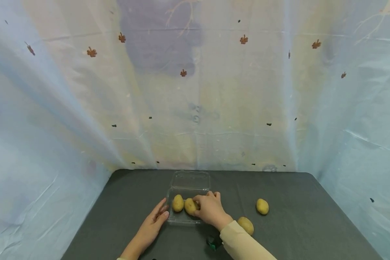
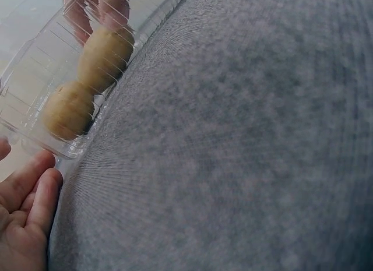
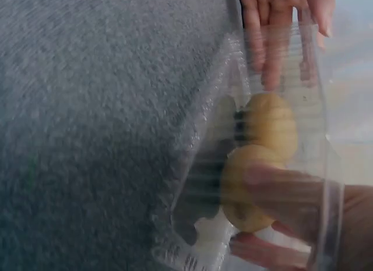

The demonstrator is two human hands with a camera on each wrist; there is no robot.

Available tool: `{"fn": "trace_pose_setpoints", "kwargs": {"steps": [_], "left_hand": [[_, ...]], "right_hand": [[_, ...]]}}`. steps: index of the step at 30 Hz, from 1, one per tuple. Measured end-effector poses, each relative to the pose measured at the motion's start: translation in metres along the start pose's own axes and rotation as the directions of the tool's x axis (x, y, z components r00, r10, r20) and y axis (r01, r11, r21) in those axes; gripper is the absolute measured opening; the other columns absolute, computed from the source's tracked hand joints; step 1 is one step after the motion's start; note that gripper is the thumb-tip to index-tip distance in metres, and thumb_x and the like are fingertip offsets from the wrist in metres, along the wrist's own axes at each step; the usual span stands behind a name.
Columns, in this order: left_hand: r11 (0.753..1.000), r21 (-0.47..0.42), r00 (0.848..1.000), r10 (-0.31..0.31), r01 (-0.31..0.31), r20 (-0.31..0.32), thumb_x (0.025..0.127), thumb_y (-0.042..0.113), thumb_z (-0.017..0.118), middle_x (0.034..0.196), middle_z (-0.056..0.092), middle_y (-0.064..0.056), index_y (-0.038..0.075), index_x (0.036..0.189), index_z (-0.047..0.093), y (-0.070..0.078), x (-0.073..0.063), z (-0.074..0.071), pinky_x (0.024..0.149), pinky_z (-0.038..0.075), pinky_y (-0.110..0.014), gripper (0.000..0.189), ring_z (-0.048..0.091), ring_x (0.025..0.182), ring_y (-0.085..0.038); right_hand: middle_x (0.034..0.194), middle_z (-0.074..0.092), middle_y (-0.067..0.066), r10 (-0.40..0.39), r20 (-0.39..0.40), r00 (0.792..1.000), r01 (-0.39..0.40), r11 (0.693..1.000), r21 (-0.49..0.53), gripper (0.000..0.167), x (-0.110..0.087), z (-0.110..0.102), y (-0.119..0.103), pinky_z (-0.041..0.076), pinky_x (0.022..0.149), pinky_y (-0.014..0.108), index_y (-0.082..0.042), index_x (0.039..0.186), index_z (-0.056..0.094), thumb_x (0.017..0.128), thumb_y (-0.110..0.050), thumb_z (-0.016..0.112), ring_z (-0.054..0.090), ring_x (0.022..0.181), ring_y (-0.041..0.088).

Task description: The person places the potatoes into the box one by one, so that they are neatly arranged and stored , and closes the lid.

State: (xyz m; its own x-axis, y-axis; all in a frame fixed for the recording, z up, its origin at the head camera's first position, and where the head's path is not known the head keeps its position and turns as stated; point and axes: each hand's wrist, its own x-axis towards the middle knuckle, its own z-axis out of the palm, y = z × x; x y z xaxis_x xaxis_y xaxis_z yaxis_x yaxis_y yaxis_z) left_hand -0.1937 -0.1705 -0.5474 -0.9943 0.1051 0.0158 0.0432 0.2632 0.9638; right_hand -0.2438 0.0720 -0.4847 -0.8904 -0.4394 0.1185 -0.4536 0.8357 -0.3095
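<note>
A clear plastic clamshell container point(image 1: 183, 219) lies on the dark table, its lid point(image 1: 191, 180) folded back toward the wall. Inside it, one potato point(image 1: 178, 203) rests on the left, and a second potato point(image 1: 190, 206) sits right beside it. My right hand point(image 1: 211, 208) reaches into the container and grips that second potato between thumb and fingers; the right wrist view shows the thumb pressed along the potato point(image 3: 247, 189). At the container's left wall, my left hand point(image 1: 154, 224) stands with its fingers extended, fingertips against the plastic point(image 2: 44, 160).
To the right on the table point(image 1: 292, 231) lie two more potatoes, one potato point(image 1: 262, 206) farther out and another potato point(image 1: 246, 225) near the right sleeve. A small dark green object point(image 1: 213, 242) lies in front of the container. A patterned curtain point(image 1: 227, 108) rises behind the table.
</note>
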Motion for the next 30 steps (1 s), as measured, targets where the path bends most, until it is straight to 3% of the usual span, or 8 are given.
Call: {"fn": "trace_pose_setpoints", "kwargs": {"steps": [5,10,21,25,30], "left_hand": [[1.0,0.002,1.0,-0.004,0.004,-0.004,0.099,0.043,0.052,0.146,0.044,-0.014,0.027,0.153,0.029,-0.002,0.0,0.001,0.108,0.032,-0.052,0.061,0.039,0.135,-0.032],[1.0,-0.018,1.0,0.002,-0.002,0.004,0.1,0.041,0.052,0.146,0.043,-0.015,0.026,0.153,0.029,-0.002,0.0,0.001,0.109,0.031,-0.051,0.06,0.039,0.135,-0.031],[0.999,-0.032,1.0,0.012,-0.011,0.013,0.1,0.039,0.052,0.145,0.044,-0.016,0.025,0.153,0.028,-0.001,0.0,0.002,0.108,0.032,-0.051,0.06,0.039,0.135,-0.031],[1.0,-0.02,1.0,0.014,-0.014,0.011,0.1,0.039,0.052,0.145,0.044,-0.016,0.025,0.153,0.027,-0.002,0.001,0.001,0.108,0.033,-0.052,0.06,0.04,0.134,-0.032],[1.0,-0.024,1.0,0.009,-0.009,0.006,0.101,0.039,0.052,0.145,0.044,-0.016,0.024,0.153,0.027,-0.003,0.001,0.0,0.108,0.032,-0.052,0.06,0.04,0.134,-0.031]], "right_hand": [[0.084,0.068,-0.007,-0.004,-0.084,0.996,0.001,1.0,-0.031,0.043,0.004,0.01,-0.001,0.025,0.076,0.043,-0.018,0.111,0.07,0.077,-0.042,0.081,0.042,0.074,0.014],[0.079,0.066,-0.008,0.009,-0.112,0.994,-0.013,0.999,-0.033,0.043,0.009,0.015,-0.006,0.027,0.078,0.045,-0.018,0.106,0.07,0.075,-0.046,0.081,0.043,0.072,0.015],[0.083,0.067,-0.006,0.074,-0.095,0.993,-0.079,0.996,-0.051,0.054,0.012,0.012,-0.014,0.031,0.084,0.049,-0.017,0.111,0.069,0.072,-0.053,0.081,0.051,0.084,0.024],[0.09,0.069,-0.003,0.064,-0.093,0.994,-0.069,0.996,-0.05,0.057,0.011,0.01,-0.015,0.03,0.081,0.048,-0.018,0.116,0.069,0.072,-0.052,0.081,0.054,0.088,0.028],[0.092,0.069,-0.002,0.029,-0.087,0.996,-0.036,0.995,-0.088,0.057,0.013,0.012,-0.015,0.029,0.078,0.047,-0.022,0.12,0.068,0.074,-0.052,0.08,0.049,0.08,0.022]]}}
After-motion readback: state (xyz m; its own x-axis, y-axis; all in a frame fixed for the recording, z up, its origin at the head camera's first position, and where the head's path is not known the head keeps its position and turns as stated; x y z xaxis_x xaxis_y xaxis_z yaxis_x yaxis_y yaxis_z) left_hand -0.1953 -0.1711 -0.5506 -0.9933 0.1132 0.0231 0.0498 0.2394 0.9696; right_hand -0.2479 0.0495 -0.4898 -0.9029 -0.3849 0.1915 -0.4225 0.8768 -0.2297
